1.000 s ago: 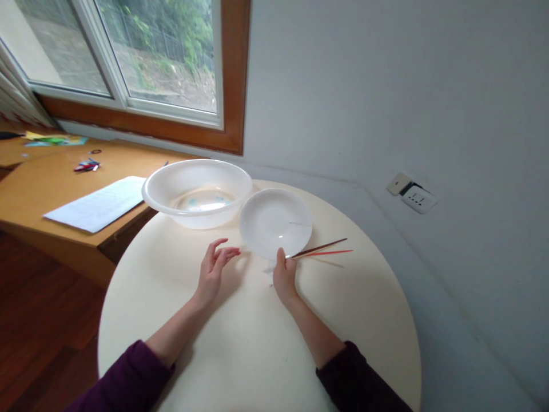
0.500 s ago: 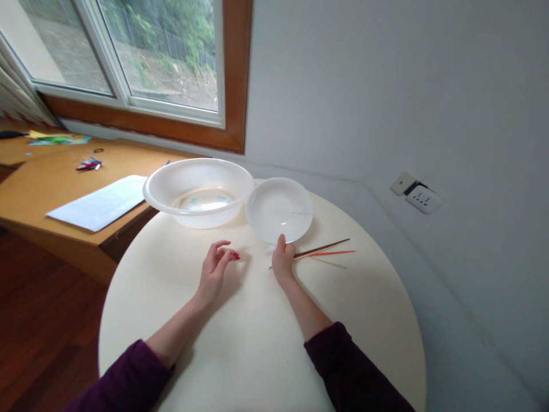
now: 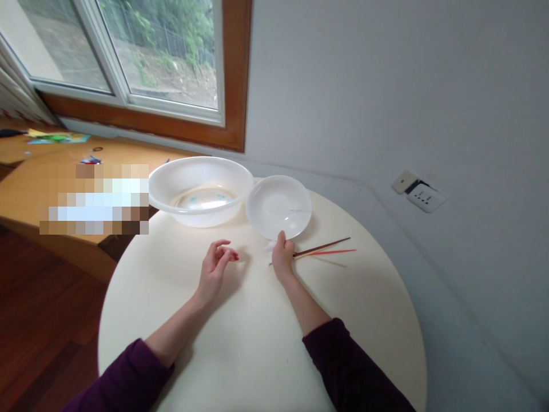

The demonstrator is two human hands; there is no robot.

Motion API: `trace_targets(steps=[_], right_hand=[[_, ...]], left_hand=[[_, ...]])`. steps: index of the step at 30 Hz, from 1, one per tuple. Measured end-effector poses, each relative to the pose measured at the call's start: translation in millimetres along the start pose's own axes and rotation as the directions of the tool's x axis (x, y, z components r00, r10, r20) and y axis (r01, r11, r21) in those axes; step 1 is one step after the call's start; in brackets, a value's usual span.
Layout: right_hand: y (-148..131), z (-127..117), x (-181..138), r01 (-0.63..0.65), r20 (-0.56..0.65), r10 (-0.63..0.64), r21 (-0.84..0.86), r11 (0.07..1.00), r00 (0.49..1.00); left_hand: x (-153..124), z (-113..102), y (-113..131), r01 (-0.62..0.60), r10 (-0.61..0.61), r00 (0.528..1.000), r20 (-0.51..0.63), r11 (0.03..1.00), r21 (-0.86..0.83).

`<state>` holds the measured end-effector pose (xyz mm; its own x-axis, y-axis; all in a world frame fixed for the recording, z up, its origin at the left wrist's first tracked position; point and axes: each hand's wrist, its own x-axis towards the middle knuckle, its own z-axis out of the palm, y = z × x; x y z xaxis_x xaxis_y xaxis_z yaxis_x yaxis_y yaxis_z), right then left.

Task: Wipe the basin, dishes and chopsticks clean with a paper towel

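Note:
My right hand [image 3: 283, 256] pinches the near rim of a white plate [image 3: 278, 206] and holds it tilted up on a round cream table [image 3: 257, 332]. A scrap of white tissue [image 3: 270, 247] shows by its thumb. Two chopsticks [image 3: 326, 249], one dark and one red, lie on the table just right of that hand. My left hand [image 3: 215, 268] rests on its edge on the table to the left, fingers loosely curled and apart, holding nothing. A large white basin [image 3: 199, 190] with a little water stands behind it, touching the plate.
A wooden desk [image 3: 51, 171] with paper and small coloured items stands at the left under a window [image 3: 128, 51]. A grey wall with a socket [image 3: 422, 196] runs close along the table's right side. Dark wooden floor lies at lower left.
My right hand has pushed the plate away from me, towards the basin, and tilted it up more. My left hand's fingers have curled in a little.

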<state>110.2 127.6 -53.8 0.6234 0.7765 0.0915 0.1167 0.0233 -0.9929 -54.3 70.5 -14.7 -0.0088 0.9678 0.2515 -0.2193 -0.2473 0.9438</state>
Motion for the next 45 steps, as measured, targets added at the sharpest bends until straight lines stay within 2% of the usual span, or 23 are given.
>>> trace_targets(steps=[11,17,28,39,45], right_hand=[[10.7,7.0,11.2,0.007,-0.044,-0.008,-0.016,1.000,0.999],[6.0,7.8,11.1,0.001,-0.025,-0.002,-0.018,1.000,1.000],[-7.3,8.8,2.7,-0.035,0.006,0.035,0.084,0.996,0.999],[-7.3,7.7,9.8,-0.066,-0.036,0.072,0.152,0.986,0.997],[-6.5,5.8,11.3,-0.060,-0.035,0.065,0.125,0.990,0.997]], left_hand=[[-0.1,0.0,-0.8,-0.008,0.008,1.000,-0.002,1.000,0.016],[0.4,1.0,1.5,-0.005,0.006,1.000,-0.011,1.000,0.025],[-0.3,1.2,2.3,0.005,-0.005,1.000,-0.007,1.000,0.021],[-0.3,2.3,4.4,-0.003,0.003,1.000,-0.010,1.000,0.021],[-0.3,2.1,3.9,-0.007,0.007,1.000,-0.009,1.000,0.022]])
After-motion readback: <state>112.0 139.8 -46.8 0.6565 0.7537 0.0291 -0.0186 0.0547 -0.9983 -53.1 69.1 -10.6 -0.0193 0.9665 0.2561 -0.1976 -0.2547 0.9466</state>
